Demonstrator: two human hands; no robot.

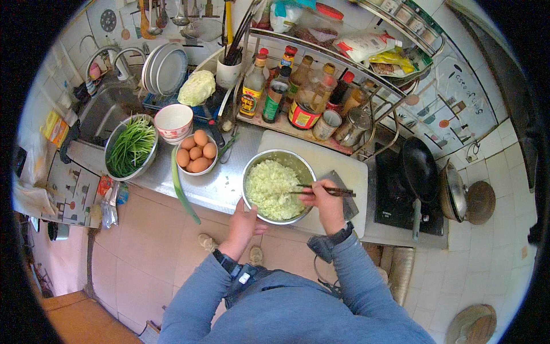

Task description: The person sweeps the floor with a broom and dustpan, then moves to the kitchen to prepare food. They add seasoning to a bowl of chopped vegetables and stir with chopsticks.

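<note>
A stainless steel bowl full of finely chopped pale green cabbage stands partly on the white cutting board. My left hand grips its near left rim, the thumb up at the edge and the other fingers below. Dark chopsticks are held in my right hand over the bowl's right side, their tips in the cabbage. Under that hand, a cleaver lies flat on the board, its broad blade partly covered.
Left of the bowl are a bowl of brown eggs, a leek stalk reaching over the counter edge, and a basin of green chives. Sauce bottles crowd the rack behind. A black wok rests on the stove at right.
</note>
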